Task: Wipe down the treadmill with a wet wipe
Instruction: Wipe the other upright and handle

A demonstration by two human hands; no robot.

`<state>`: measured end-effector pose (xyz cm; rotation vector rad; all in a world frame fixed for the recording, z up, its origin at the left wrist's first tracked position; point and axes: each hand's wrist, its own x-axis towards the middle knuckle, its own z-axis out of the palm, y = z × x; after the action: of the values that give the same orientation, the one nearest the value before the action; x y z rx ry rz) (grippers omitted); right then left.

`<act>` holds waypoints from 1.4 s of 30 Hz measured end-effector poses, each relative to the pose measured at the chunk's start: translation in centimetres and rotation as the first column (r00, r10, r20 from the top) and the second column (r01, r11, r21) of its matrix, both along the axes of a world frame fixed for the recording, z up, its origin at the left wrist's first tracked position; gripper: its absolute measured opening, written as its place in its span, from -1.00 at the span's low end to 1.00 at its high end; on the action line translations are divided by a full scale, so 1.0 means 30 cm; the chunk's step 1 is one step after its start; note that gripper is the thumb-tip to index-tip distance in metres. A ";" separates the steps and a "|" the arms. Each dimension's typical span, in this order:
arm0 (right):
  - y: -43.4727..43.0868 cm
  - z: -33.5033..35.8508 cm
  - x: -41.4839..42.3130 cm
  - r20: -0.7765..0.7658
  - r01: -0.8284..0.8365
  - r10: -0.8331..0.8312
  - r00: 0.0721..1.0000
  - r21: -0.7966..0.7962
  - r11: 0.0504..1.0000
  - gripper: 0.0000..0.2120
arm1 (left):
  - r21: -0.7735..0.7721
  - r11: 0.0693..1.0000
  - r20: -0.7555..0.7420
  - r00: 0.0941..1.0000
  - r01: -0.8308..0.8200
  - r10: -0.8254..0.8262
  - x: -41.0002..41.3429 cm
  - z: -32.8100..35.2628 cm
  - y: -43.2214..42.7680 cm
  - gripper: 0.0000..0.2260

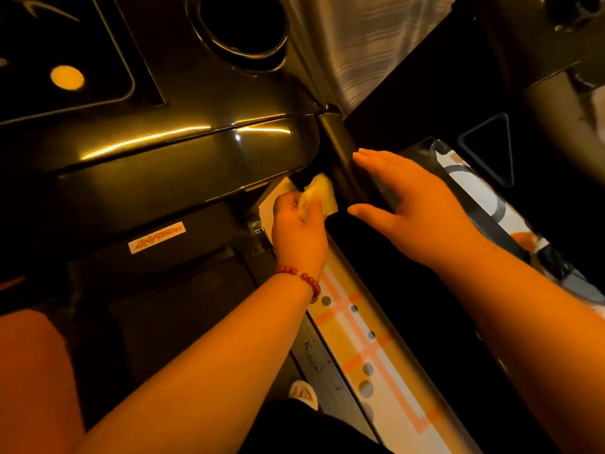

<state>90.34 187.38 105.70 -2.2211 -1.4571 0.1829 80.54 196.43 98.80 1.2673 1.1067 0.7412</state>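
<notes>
The treadmill's glossy black console fills the upper left, with a round cup holder at the top. A dark handrail slopes down from the console's right end. My left hand grips a crumpled wet wipe just left of the handrail, under the console's lower edge. My right hand hovers open on the handrail's right side, fingers straight and pointing up-left, thumb spread. A red bead bracelet circles my left wrist.
The black running belt and a white brand label lie below the console. A patterned orange-and-white mat runs along the treadmill's right side. My sandalled foot stands at the bottom. A striped curtain hangs behind.
</notes>
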 end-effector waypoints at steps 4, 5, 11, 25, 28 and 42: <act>0.030 -0.053 0.036 -0.082 -0.002 0.000 0.997 -0.027 1.000 -0.33 | 0.060 0.996 0.118 0.991 0.061 -0.068 0.033 -0.040 -0.026 -0.64; 0.030 -0.060 0.040 -0.102 0.000 -0.001 0.995 -0.011 1.000 -0.33 | 0.081 0.994 0.160 0.983 0.078 -0.090 0.038 -0.051 -0.036 -0.64; 0.027 -0.073 0.049 -0.140 -0.027 0.034 0.990 0.053 0.998 -0.35 | 0.045 0.995 0.357 0.929 0.091 -0.101 0.086 -0.063 -0.090 -0.65; 0.029 -0.069 0.045 -0.240 0.014 -0.001 0.971 0.050 0.999 -0.36 | 0.221 0.972 0.379 0.911 0.079 -0.160 0.138 -0.167 -0.001 -0.70; 0.028 -0.065 0.039 -0.234 0.017 -0.007 0.972 0.039 0.999 -0.37 | 0.198 0.976 0.410 0.897 0.089 -0.165 0.137 -0.167 -0.009 -0.71; 0.036 -0.065 0.026 -0.285 0.025 -0.013 0.958 0.038 0.999 -0.36 | 0.202 0.979 0.502 0.861 -0.019 -0.087 0.164 -0.172 -0.077 -0.71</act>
<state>91.12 188.46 103.74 -2.0735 -1.2708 0.4430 85.48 194.12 93.65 1.1567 0.5827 1.1075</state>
